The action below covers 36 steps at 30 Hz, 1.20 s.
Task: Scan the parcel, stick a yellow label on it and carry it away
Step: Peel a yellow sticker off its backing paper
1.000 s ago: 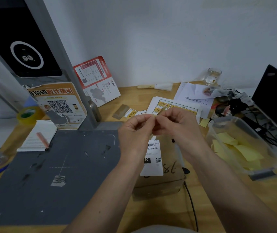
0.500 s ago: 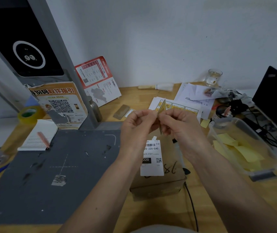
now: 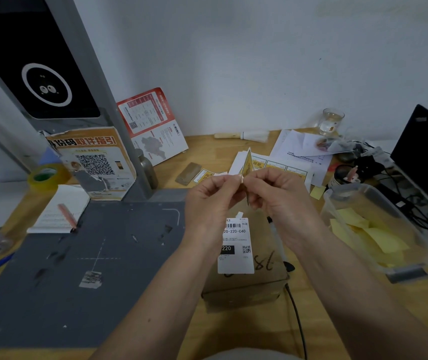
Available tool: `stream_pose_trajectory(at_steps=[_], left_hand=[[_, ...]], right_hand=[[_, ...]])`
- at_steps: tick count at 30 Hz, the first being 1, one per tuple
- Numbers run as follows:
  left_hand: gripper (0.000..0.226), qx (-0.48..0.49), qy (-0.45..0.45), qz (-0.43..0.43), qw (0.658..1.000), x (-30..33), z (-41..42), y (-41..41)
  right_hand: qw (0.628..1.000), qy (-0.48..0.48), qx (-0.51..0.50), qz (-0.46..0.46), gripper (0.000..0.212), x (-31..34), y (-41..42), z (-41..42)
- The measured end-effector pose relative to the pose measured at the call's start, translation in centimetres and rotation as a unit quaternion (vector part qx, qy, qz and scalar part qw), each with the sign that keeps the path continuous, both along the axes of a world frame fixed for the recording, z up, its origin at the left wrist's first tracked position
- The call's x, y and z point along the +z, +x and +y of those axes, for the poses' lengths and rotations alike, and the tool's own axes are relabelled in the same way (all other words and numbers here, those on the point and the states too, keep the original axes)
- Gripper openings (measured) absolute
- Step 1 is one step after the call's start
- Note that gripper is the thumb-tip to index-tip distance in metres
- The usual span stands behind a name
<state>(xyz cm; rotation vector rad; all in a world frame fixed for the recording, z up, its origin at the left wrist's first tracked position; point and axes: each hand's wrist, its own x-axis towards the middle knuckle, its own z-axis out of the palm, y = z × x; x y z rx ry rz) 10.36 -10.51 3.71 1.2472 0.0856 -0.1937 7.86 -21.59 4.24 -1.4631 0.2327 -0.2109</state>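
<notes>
head view: both hands (image 3: 244, 196) pinch yellow label (image 3: 247, 162).

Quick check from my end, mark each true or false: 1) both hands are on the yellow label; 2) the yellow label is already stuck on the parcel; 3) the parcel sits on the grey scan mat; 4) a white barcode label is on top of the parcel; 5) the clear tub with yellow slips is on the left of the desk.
1) True. The left hand and right hand pinch the yellow label between them, above the parcel.
2) False. The label is in the air, apparently being peeled from its backing.
3) False. The parcel rests on the wooden desk, right of the grey scan mat.
4) True. The white barcode label lies on its top.
5) False. The clear tub is on the right.
</notes>
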Motion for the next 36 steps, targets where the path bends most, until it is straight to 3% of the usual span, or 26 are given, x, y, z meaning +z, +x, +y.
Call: stream_pose_trajectory(at_steps=[11, 16, 33, 36], left_hand=[[0.016, -0.036, -0.065, 0.028, 0.997, -0.15, 0.19, 0.3], [0.011, -0.048, -0.04, 0.021, 0.998, -0.28, 0.19, 0.4], [0.014, -0.008, -0.019, 0.015, 1.0, -0.6, -0.07, 0.28], [0.017, 0.0, 0.0, 0.006, 1.0, -0.69, -0.01, 0.19]], right_hand=[[1.0, 0.015, -0.002, -0.007, 0.007, -0.14, 0.06, -0.07], [1.0, -0.022, -0.007, -0.016, 0.007, -0.18, 0.04, -0.02], [0.999, 0.035, 0.008, -0.004, 0.004, -0.26, 0.13, -0.16], [0.997, 0.071, 0.019, -0.005, 0.015, -0.14, 0.08, -0.21]])
